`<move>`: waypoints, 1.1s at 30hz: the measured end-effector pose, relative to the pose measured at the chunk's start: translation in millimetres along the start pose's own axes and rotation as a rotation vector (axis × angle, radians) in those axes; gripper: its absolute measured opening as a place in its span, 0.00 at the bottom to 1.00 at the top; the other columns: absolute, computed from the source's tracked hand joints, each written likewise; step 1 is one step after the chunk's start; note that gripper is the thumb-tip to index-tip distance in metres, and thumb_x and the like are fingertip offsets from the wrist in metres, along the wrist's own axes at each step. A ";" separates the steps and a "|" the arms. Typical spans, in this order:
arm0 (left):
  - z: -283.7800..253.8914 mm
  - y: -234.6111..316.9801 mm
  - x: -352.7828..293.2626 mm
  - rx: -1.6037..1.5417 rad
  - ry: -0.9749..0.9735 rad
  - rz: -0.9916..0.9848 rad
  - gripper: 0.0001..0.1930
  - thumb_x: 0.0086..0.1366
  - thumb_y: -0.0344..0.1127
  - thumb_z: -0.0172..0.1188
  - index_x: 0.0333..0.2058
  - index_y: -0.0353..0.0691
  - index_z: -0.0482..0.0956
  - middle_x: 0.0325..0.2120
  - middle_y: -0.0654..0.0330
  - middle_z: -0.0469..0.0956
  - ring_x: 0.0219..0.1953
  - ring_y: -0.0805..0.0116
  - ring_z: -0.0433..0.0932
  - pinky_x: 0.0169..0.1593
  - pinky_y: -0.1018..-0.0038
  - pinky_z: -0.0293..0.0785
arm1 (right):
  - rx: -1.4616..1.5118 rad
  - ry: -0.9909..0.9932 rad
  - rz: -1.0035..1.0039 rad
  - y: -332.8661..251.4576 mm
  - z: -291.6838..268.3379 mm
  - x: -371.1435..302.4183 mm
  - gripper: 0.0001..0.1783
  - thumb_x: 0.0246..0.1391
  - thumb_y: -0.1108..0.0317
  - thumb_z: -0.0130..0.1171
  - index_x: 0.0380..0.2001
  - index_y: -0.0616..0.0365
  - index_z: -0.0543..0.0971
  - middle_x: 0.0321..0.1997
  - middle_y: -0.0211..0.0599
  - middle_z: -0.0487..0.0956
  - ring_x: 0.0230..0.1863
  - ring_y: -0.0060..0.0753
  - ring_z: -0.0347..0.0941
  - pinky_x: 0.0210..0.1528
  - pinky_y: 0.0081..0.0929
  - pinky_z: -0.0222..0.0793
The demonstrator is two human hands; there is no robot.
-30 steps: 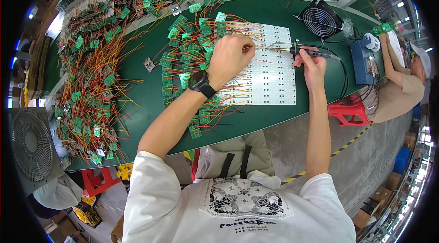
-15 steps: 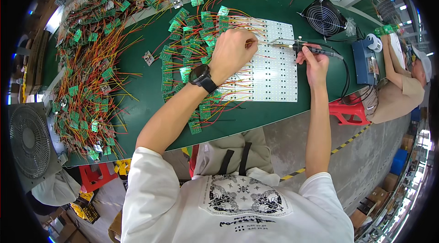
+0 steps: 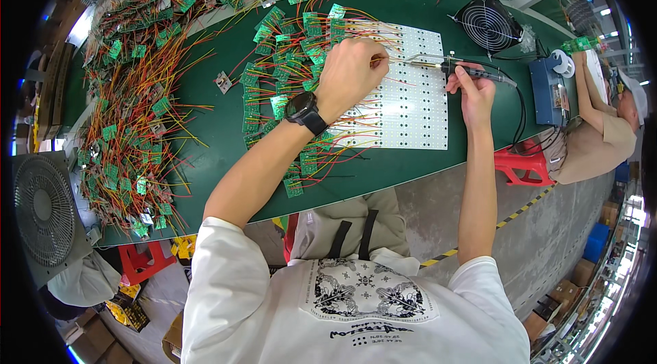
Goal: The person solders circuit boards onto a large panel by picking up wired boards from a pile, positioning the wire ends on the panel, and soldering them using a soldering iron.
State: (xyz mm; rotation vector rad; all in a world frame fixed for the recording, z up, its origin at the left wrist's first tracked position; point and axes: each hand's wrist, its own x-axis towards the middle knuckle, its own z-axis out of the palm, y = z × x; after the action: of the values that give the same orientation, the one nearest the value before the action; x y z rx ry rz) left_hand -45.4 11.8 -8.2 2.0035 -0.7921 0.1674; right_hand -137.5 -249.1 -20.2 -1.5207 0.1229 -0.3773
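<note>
My right hand (image 3: 473, 93) grips a soldering iron (image 3: 494, 76) by its black handle, with a thin metal feed tube running alongside its shaft. The iron's tip points left, over a white perforated board (image 3: 414, 121), close to my left fingertips. My left hand (image 3: 352, 75) is closed in a pinch above the board's left part, apparently on a thin wire; the palm hides most of it. Small green circuit boards (image 3: 279, 105) with red and yellow wires lie in columns left of the white board, their wire ends resting on it.
A big heap of wired circuit boards (image 3: 126, 134) covers the table's left side. A black fan (image 3: 487, 25) stands at the back right, beside a blue soldering station (image 3: 545, 93) with a solder spool (image 3: 562, 64). Another person (image 3: 595, 131) sits at the right.
The white board and the circuit boards sit very slightly further right in the picture. Both hands keep nearly the same pose, the iron's tip still near the left fingertips.
</note>
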 end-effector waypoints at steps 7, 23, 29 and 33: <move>-0.8 1.2 0.6 0.021 -0.002 -0.006 0.05 0.53 0.30 0.62 0.27 0.34 0.83 0.25 0.50 0.81 0.26 0.52 0.80 0.34 0.65 0.77 | 0.104 0.068 0.014 2.3 -3.3 2.5 0.10 0.57 0.73 0.61 0.40 0.67 0.77 0.26 0.40 0.80 0.22 0.28 0.76 0.26 0.20 0.67; -16.2 16.3 -1.2 -0.034 -0.146 0.296 0.14 0.68 0.43 0.54 0.32 0.40 0.81 0.27 0.57 0.80 0.32 0.54 0.79 0.34 0.62 0.74 | 0.189 0.091 0.078 -6.0 -2.9 6.3 0.09 0.59 0.70 0.60 0.41 0.64 0.77 0.26 0.36 0.80 0.24 0.27 0.75 0.28 0.20 0.65; -16.9 16.5 -0.7 -0.002 -0.215 0.197 0.16 0.70 0.44 0.51 0.29 0.41 0.79 0.20 0.52 0.78 0.25 0.48 0.77 0.33 0.59 0.72 | 0.191 0.071 0.129 -6.4 -6.2 9.4 0.10 0.59 0.70 0.60 0.42 0.64 0.78 0.28 0.35 0.81 0.26 0.26 0.75 0.29 0.20 0.66; -17.4 18.1 0.7 0.009 -0.233 0.243 0.16 0.71 0.44 0.49 0.29 0.40 0.78 0.23 0.52 0.78 0.28 0.48 0.77 0.33 0.57 0.71 | 0.168 0.049 0.152 -5.9 -10.4 9.8 0.11 0.60 0.69 0.60 0.43 0.64 0.78 0.28 0.36 0.81 0.26 0.26 0.75 0.30 0.20 0.66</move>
State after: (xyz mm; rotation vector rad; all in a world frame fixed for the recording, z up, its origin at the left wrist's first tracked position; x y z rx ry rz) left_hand -52.3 19.4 14.8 1.9527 -1.1852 0.0775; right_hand -132.5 -262.1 -13.5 -1.3272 0.2382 -0.2957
